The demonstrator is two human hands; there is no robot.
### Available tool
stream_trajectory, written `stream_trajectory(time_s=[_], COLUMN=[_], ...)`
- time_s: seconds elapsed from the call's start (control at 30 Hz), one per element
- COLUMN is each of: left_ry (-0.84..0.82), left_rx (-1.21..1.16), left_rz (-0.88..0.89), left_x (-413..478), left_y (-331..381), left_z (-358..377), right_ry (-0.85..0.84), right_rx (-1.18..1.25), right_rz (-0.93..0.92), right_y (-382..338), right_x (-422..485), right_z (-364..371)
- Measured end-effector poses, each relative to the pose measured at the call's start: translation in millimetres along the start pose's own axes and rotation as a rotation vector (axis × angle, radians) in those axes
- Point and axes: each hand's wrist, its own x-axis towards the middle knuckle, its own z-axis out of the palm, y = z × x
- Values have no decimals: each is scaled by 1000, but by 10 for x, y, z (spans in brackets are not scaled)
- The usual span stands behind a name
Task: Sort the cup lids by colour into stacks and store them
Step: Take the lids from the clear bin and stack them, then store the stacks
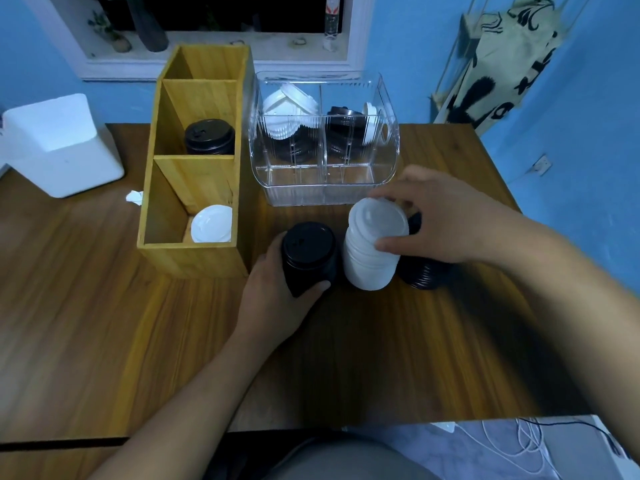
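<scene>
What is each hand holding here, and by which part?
The left hand grips the black lid stack round its lower side. The right hand grips the white lid stack near its top, thumb in front, fingers behind.

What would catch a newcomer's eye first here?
Mid-table, the left hand grips a black lid stack and the right hand holds a white lid stack beside it. Behind them stand a wooden divider box, left, and a clear bin of mixed lids, right.

I see left hand [277, 292] gripping black lid stack [308, 252], right hand [443, 226] pinching white lid stack [370, 261], both stacks on surface [104, 306].
</scene>
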Motion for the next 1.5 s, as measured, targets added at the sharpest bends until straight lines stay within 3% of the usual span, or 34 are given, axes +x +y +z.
stream_trajectory(time_s=[0.13,0.33,0.63,0.8,0.87,0.97,1.03,1.1,1.2,1.3,1.5], left_ry=[0,-6,-9,-11,-26,-40,-44,-51,-66,-84,-83], left_rx=[-6,7,19,8,-2,1,1,7,24,26,37], left_rz=[-2,-21,-36,-40,-47,-53,-63,-77,-98,-122,-111], left_x=[-10,4,19,17,27,36,41,43,50,67,62], left_y=[5,5,-7,-19,-35,-40,-41,-50,-46,-28,-44], left_z=[-10,2,18,12,9,8,12,19,20,17,12], right_ry=[-169,-240,-316,-443,-376,-74,76,113,24,-181,-430], right_rx=[-120,-194,-170,-77,13,115,90,17,-146,-314,-381], right_rz=[-8,-33,-75,-92,-99,-92,-79,-43,33,74,103], right_y=[25,9,0,46,34,113,210,311,422,462,454], right_x=[172,257,373,539,717,1175,1579,1986,2479,2784,3124], right_z=[46,85,33,-241,-399,-601,-676,-687,-626,-531,-489])
